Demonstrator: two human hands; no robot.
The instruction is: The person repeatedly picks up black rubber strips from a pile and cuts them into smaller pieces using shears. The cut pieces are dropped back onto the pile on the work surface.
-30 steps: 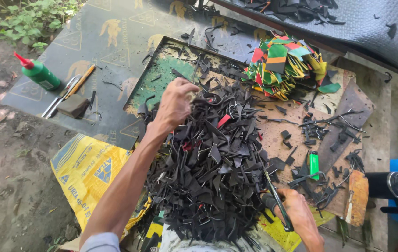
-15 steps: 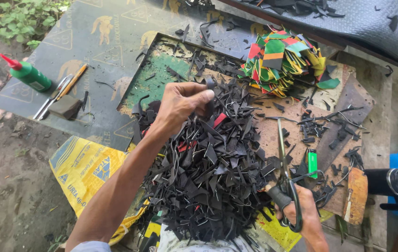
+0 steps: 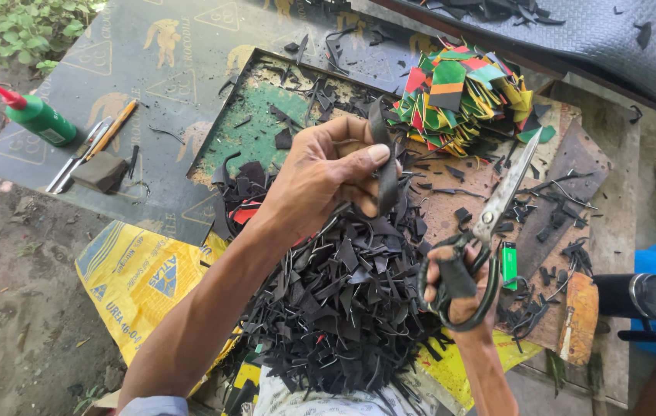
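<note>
Between left hand (image 3: 320, 173) fingers, black strip (image 3: 383, 166)

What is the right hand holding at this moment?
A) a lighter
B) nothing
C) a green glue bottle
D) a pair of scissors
D: the right hand has its fingers through the handles of the scissors, blades pointing up toward the coloured scraps.

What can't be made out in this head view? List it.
- Black strip: its lower end is hidden by the left hand.
- Scissors: the right hand covers part of the handles.
- Dark cylinder: too unclear to identify.
- Scrap pile: its near edge is hidden below.
</note>
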